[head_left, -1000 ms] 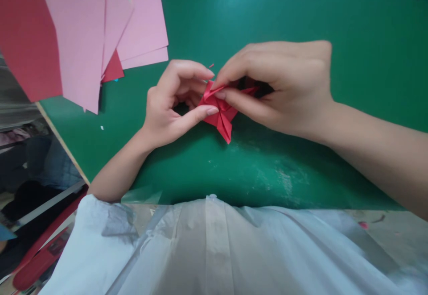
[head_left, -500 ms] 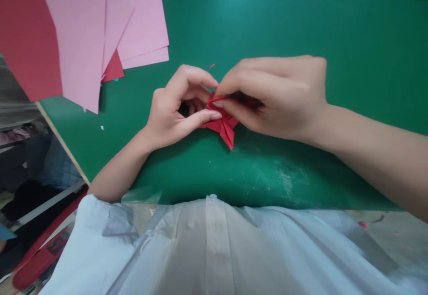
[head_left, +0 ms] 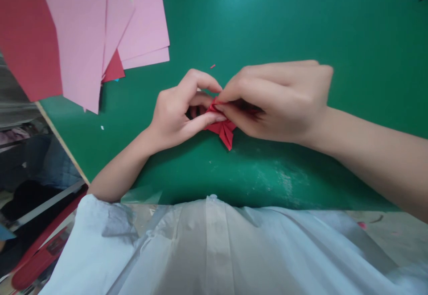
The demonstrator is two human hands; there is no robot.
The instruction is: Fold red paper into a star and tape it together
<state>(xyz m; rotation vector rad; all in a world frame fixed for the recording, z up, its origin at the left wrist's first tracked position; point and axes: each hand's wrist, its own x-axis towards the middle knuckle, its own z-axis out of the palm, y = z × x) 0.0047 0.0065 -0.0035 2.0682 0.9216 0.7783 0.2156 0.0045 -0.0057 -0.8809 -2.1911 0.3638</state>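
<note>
Both hands pinch one folded red paper piece (head_left: 224, 130) over the middle of the green bench (head_left: 301, 18), nearer its front edge. Left hand (head_left: 177, 114) grips its left side, thumb and index fingers clenched on the fold. Right hand (head_left: 281, 101) pinches the top edge, fingertips meeting the left hand's. Pink sheets (head_left: 100, 22) and red sheets (head_left: 23, 31) lie at the bench's far left corner, well apart.

Creased red paper piece (head_left: 224, 130), matt pink sheets (head_left: 83, 31), scuffed green mat (head_left: 267, 18)
</note>
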